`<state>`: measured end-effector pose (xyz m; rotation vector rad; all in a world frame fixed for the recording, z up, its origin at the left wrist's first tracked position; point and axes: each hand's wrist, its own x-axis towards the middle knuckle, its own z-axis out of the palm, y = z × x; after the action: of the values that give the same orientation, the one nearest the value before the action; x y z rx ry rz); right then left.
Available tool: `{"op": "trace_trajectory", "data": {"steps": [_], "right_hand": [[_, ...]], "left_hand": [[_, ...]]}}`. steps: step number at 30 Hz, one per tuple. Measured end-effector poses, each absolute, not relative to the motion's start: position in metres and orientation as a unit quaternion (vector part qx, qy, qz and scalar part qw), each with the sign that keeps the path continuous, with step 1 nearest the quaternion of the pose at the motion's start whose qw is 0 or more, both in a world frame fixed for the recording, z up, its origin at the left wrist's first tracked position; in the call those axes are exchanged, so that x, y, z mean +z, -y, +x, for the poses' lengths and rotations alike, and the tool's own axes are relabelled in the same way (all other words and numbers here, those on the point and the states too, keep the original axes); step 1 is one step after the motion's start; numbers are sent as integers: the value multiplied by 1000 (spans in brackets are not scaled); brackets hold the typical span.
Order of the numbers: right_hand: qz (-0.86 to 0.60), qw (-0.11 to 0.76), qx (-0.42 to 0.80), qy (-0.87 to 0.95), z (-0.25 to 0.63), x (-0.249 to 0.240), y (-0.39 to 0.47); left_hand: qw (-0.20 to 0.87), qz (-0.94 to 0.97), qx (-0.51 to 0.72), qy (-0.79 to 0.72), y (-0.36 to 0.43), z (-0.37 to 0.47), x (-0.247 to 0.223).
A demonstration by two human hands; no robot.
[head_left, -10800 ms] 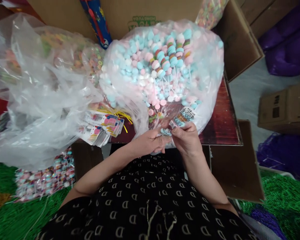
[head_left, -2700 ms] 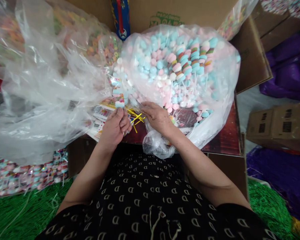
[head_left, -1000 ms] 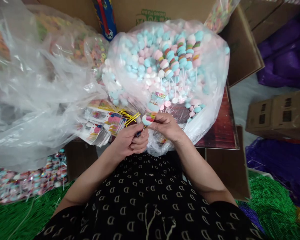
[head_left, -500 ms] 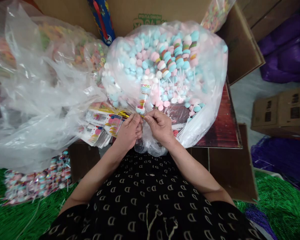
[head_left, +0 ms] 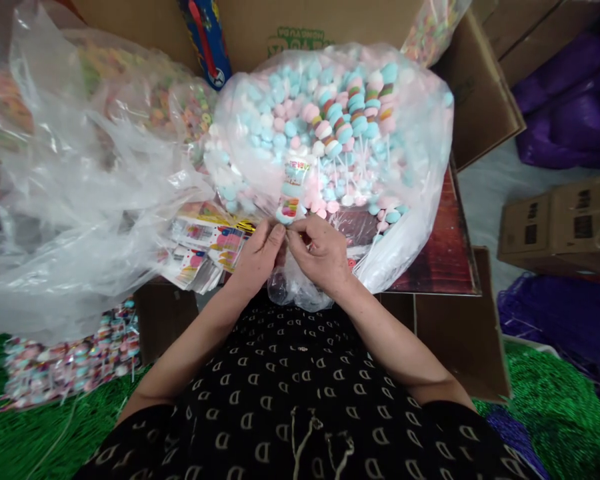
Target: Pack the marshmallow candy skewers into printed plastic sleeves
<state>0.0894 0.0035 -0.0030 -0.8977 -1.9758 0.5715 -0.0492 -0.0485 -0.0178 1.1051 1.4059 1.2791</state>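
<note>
A: How far along is the piece in hand?

B: The candy stick point(head_left: 291, 193) is inside its printed wrapper. Whether the wrapper's neck is fastened cannot be told; fingers cover it. Several bare candy skewers point(head_left: 359, 110) lie on the large plastic bag point(head_left: 433, 167), unwrapped. Loose wrappers point(head_left: 205, 240) and yellow ties point(head_left: 245, 225) lie to the left, near the tabletop's point(head_left: 450, 247) front edge.

A: State of the grip?

B: The left hand point(head_left: 260, 257) pinches the candy stick's lower end between thumb and fingers. The right hand point(head_left: 325, 257) has its fingertips pressed together just beside that neck; what they pinch is too small to tell.

A: Position and axis?

B: It is held up near the front edge, before the bag. Its long axis runs near to far, the lettered end pointing away from the person, leaning slightly right.
</note>
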Motion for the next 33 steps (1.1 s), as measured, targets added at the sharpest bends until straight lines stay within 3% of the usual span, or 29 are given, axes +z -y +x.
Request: {"op": "trace_trajectory", "data": {"steps": [9, 12, 16, 19, 26, 30, 33], "right_hand": [[-345, 413, 257, 803, 96, 24, -3], [-389, 410, 307, 766, 101, 42, -12], [-412, 456, 323, 720, 102, 64, -13], [-382, 438, 343, 738, 100, 66, -4], [-368, 403, 347, 762, 104, 44, -4], [-384, 444, 315, 746, 103, 43, -6], [-381, 447, 324, 741, 103, 42, -1]], "left_hand": [[514, 417, 629, -407, 52, -61, 34], [441, 547, 587, -403, 65, -67, 51], [314, 644, 479, -507, 65, -70, 54], [352, 584, 484, -548, 54, -70, 49], [381, 555, 577, -461, 54, -77, 44], [324, 599, 494, -540, 59, -79, 42], [379, 595, 423, -569, 57, -74, 43]]}}
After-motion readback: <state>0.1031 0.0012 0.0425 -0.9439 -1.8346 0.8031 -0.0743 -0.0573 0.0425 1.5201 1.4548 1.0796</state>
